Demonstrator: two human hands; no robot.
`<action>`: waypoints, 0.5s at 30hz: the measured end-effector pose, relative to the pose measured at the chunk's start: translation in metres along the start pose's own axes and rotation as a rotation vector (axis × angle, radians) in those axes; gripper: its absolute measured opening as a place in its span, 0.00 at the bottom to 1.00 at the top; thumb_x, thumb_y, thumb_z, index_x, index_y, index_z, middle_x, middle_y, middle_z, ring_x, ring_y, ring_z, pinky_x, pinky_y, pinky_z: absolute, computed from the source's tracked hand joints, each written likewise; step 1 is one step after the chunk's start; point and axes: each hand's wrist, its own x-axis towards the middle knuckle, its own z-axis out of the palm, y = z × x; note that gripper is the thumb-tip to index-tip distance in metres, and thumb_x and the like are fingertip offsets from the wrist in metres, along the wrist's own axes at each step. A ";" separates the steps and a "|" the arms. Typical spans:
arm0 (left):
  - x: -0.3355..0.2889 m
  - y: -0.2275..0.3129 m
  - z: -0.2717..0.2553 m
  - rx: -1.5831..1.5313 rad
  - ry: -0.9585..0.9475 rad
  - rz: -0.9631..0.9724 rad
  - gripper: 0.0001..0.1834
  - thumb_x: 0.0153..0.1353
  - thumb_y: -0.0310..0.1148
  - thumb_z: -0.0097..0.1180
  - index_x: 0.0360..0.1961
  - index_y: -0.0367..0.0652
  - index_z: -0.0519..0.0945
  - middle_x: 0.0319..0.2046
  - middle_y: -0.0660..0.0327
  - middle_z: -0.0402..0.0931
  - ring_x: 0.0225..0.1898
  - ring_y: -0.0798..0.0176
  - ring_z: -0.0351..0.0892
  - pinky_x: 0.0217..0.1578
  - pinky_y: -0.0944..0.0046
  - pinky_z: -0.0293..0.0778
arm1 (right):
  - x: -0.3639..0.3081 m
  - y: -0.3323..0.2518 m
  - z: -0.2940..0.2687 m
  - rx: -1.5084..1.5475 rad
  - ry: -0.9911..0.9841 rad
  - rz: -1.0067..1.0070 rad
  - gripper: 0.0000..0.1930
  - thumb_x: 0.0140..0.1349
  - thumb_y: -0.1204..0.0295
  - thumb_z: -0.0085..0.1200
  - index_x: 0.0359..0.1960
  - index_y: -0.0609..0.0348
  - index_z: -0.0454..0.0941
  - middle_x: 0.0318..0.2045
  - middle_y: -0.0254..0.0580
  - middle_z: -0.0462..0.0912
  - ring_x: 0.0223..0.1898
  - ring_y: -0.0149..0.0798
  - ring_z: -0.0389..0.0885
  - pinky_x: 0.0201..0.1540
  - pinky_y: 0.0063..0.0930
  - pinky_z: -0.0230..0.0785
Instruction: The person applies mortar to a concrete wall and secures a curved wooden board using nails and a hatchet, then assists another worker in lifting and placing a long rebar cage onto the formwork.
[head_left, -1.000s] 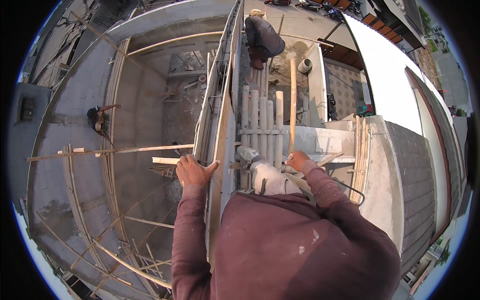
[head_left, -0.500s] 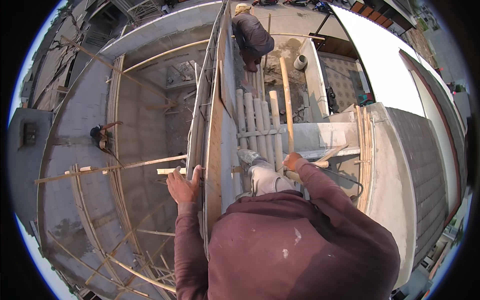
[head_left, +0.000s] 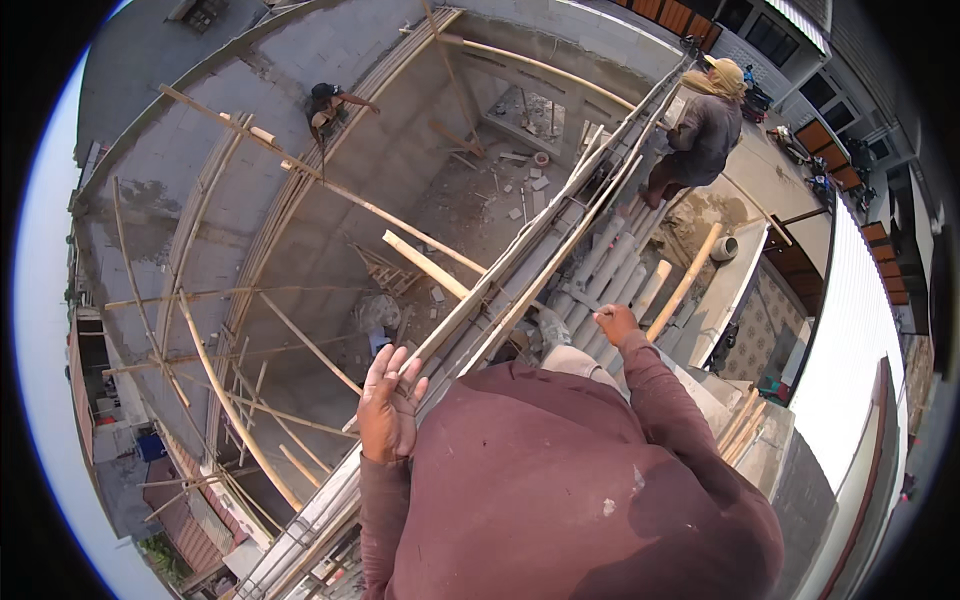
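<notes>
My left hand [head_left: 392, 402] is raised with spread fingers beside the long narrow wall-top channel [head_left: 495, 325], which has rods and boards along it. I see nothing in that hand. My right hand [head_left: 615, 322] is curled closed over the walkway of bamboo poles [head_left: 610, 265]. What its fingers hold, if anything, is hidden. A thick bamboo pole [head_left: 685, 282] slants up just right of that hand, its lower end behind my forearm. A grey strip [head_left: 580, 296] crosses the walkway poles near my fingers. My shoe [head_left: 552, 328] is on or beside the walkway.
A person in a yellow cap [head_left: 700, 130] stands farther along the walkway. Another person [head_left: 328, 108] is at the far wall, left. Below lies a rubble-strewn floor [head_left: 470, 220]; bamboo scaffolding [head_left: 225, 390] spans the left side. A thick pole [head_left: 425, 263] juts out by the channel.
My view has swung leftward. My left hand has come off the channel's edge and opened upward. My right hand now shows left of the slanting pole; earlier it was at the pole's lower end.
</notes>
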 end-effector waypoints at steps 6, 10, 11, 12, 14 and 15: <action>-0.049 0.014 -0.024 -0.160 0.126 0.077 0.26 0.72 0.29 0.47 0.70 0.39 0.61 0.63 0.55 0.69 0.55 0.62 0.76 0.44 0.67 0.76 | 0.000 -0.139 0.019 -0.066 0.241 -0.605 0.12 0.64 0.72 0.59 0.48 0.63 0.81 0.42 0.44 0.85 0.40 0.36 0.84 0.45 0.30 0.76; -0.086 -0.013 -0.040 -0.284 0.262 0.119 0.22 0.72 0.29 0.46 0.65 0.36 0.68 0.55 0.56 0.75 0.43 0.69 0.77 0.35 0.72 0.72 | -0.011 -0.220 0.034 -0.126 0.109 -0.958 0.12 0.64 0.75 0.58 0.48 0.62 0.81 0.41 0.45 0.83 0.41 0.41 0.82 0.47 0.33 0.74; -0.101 -0.025 -0.046 -0.311 0.296 0.125 0.22 0.72 0.29 0.46 0.65 0.36 0.68 0.55 0.56 0.75 0.43 0.69 0.77 0.35 0.72 0.72 | -0.030 -0.249 0.044 -0.177 0.030 -1.034 0.12 0.64 0.75 0.59 0.48 0.62 0.81 0.41 0.46 0.82 0.42 0.43 0.82 0.48 0.34 0.74; -0.115 -0.037 -0.052 -0.355 0.319 0.125 0.20 0.72 0.29 0.46 0.64 0.36 0.69 0.51 0.58 0.76 0.40 0.70 0.76 0.33 0.73 0.71 | -0.042 -0.270 0.053 -0.200 -0.055 -1.072 0.12 0.63 0.74 0.59 0.48 0.62 0.81 0.41 0.47 0.82 0.41 0.44 0.82 0.47 0.34 0.74; -0.136 -0.051 -0.048 -0.386 0.428 0.088 0.18 0.72 0.31 0.48 0.59 0.36 0.73 0.39 0.64 0.74 0.32 0.75 0.71 0.26 0.77 0.66 | -0.062 -0.300 0.071 -0.243 -0.162 -1.117 0.13 0.63 0.74 0.60 0.49 0.62 0.80 0.41 0.47 0.82 0.41 0.44 0.82 0.47 0.34 0.74; -0.140 -0.058 -0.047 -0.407 0.440 0.096 0.18 0.72 0.31 0.48 0.59 0.36 0.73 0.39 0.64 0.74 0.32 0.75 0.71 0.26 0.77 0.66 | -0.072 -0.315 0.080 -0.255 -0.278 -1.135 0.14 0.63 0.72 0.61 0.49 0.62 0.80 0.41 0.48 0.82 0.42 0.46 0.82 0.48 0.35 0.74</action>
